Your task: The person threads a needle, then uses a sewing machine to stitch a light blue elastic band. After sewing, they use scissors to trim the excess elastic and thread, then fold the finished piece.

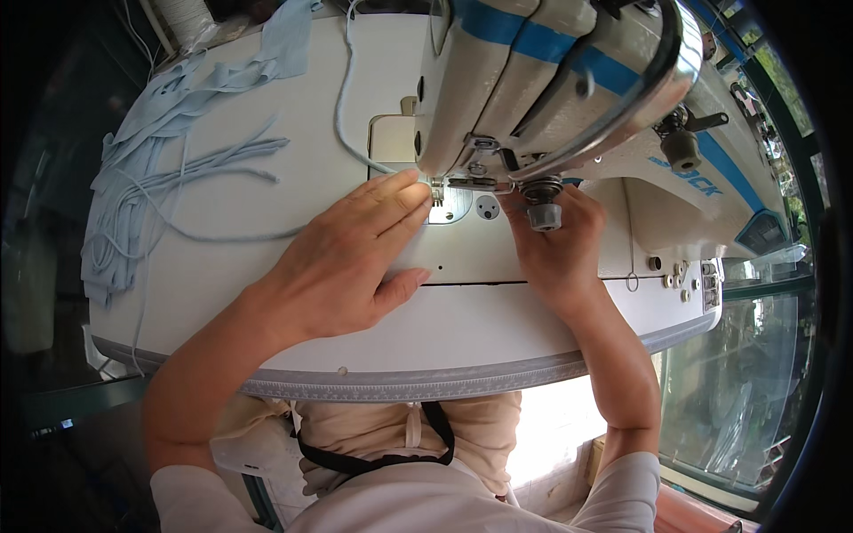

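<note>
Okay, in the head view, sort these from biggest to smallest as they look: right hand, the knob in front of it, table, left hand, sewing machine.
1. Table
2. Sewing machine
3. Left hand
4. Right hand, partly hidden, so ranked only by what shows
5. Knob

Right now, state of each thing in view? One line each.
Left hand: flat, fingers extended together, thumb apart.
Right hand: partly hidden, grip unclear.
White, blue-striped sewing machine: needle area lit.
Silver metal presser foot: height unclear.
Pale-blue fabric cord: slack, curving to left hand.
Light-blue fabric strips: loosely heaped.
Small round metallic pieces: scattered.
</note>
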### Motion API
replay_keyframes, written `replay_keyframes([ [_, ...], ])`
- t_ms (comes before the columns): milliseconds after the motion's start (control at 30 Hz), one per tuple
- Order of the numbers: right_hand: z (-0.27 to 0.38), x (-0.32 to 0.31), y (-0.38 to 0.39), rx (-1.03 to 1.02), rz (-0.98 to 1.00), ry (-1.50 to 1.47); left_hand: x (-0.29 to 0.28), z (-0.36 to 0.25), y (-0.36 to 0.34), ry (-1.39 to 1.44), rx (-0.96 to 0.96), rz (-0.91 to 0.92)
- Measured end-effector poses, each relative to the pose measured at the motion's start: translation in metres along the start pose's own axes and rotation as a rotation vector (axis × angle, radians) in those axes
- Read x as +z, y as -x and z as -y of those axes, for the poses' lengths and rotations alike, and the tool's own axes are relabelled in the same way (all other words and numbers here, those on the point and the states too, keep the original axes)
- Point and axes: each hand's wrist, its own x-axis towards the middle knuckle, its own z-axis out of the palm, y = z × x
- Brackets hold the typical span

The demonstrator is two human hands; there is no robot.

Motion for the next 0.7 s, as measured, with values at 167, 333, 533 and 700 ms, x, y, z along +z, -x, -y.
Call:
replay_keyframes([
  [167, 0.003, -0.002, 0.001, 0.044, 0.018, 0.004, -0.001, 0.000, 0.001, -0.011, 0.014, 0.009],
  [333, 0.005, -0.006, 0.004, 0.064, 0.082, -0.045, 0.001, -0.001, 0.002, -0.019, 0.002, -0.008],
  [533, 0.008, -0.006, 0.003, 0.045, 0.087, -0.043, 0.002, -0.001, 0.001, -0.040, 0.000, -0.022],
  [700, 0.009, -0.006, 0.003, 0.042, 0.109, -0.034, 0.002, 0.000, 0.002, -0.050, 0.007, -0.032],
])
